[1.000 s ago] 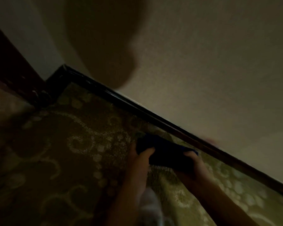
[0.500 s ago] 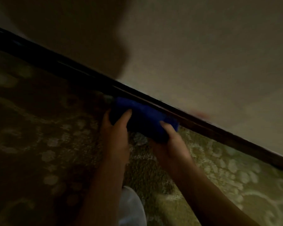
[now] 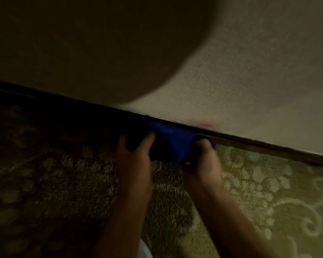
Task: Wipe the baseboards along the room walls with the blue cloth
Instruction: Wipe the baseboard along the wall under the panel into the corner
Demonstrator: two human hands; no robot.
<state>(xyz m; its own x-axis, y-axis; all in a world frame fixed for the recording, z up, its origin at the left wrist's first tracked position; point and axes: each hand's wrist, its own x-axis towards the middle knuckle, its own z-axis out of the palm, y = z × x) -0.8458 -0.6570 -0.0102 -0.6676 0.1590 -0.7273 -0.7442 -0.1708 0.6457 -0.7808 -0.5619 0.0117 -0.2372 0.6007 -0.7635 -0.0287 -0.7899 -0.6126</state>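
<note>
Blue cloth (image 3: 172, 144) against baseboard (image 3: 268, 144), both hands gripping

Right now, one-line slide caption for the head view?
Both hands, left and right, grip the blue cloth against the dark baseboard where patterned carpet meets wall.

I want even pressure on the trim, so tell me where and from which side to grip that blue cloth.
Grip the folded blue cloth at its two short ends, coming from the carpet side. It lies lengthwise against the dark wooden baseboard, so only the near edge is free. The left hand and right hand already hold it that way.
</note>
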